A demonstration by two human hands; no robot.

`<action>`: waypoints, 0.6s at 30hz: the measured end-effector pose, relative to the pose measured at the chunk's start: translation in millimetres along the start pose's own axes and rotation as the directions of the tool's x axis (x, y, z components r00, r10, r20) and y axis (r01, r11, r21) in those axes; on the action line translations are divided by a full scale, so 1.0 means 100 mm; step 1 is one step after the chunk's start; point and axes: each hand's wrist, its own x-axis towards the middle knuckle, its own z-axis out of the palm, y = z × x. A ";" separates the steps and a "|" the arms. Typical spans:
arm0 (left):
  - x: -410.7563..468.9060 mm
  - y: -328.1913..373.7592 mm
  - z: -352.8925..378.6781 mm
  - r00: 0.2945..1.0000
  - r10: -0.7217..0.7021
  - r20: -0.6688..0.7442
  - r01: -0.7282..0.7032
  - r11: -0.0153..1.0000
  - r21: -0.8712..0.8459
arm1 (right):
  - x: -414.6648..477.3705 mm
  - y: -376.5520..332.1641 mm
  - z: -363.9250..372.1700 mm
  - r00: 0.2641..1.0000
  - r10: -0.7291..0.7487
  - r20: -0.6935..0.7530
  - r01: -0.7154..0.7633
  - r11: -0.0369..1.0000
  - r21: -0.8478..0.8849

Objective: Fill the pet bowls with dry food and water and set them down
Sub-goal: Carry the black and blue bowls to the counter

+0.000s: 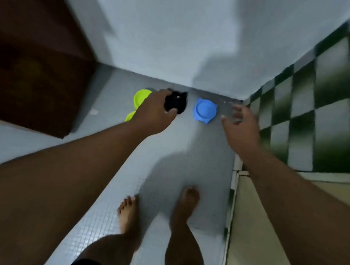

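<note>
Two bare feet (159, 214) stand on the pale small-tiled floor (199, 157). Further out, the left hand (159, 110) has its grip curled round one black bowl (176, 104), thumb at the near rim; whether the bowl rests on the floor or is lifted cannot be told. The right hand (242, 129) hangs with its grip spread and holds nothing, its fingertips over a see-through shape (229, 109) too blurred to name. Between the hands one blue bowl (205, 112) sits on the floor, close to the white wall (171, 32). Beside the left wrist, lime-green bowl (140, 99) plastic shows in two patches, whether one piece or two is unclear.
</note>
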 end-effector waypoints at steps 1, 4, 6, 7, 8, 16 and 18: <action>0.21 -0.14 0.17 1.000 -0.003 0.012 0.003 1.000 0.017 | 0.25 0.14 0.20 1.000 0.013 0.009 -0.013 1.000 0.003; 0.87 -0.56 0.71 0.999 -0.025 0.045 0.021 0.996 0.082 | 0.95 0.63 0.75 0.998 0.006 0.056 -0.006 1.000 -0.009; 1.25 -0.86 1.08 0.998 -0.046 0.048 0.040 0.992 0.123 | 1.36 1.01 1.09 0.993 -0.020 0.116 0.028 0.997 -0.069; 1.42 -1.01 1.27 0.997 -0.057 0.054 0.049 0.989 0.140 | 1.53 1.19 1.24 0.990 -0.032 0.138 0.046 0.994 -0.101; 1.58 -1.15 1.45 0.996 -0.066 0.054 0.057 0.986 0.158 | 1.69 1.38 1.38 0.987 -0.044 0.157 0.063 0.991 -0.118; 2.56 -2.08 2.44 0.984 -0.177 -0.036 0.180 0.973 0.143 | 2.83 2.48 2.28 0.986 0.074 0.152 -0.055 0.991 -0.124; 2.73 -2.22 2.56 0.977 -0.203 -0.065 0.209 0.971 0.114 | 3.01 2.62 2.40 0.987 0.135 0.089 -0.128 0.988 -0.084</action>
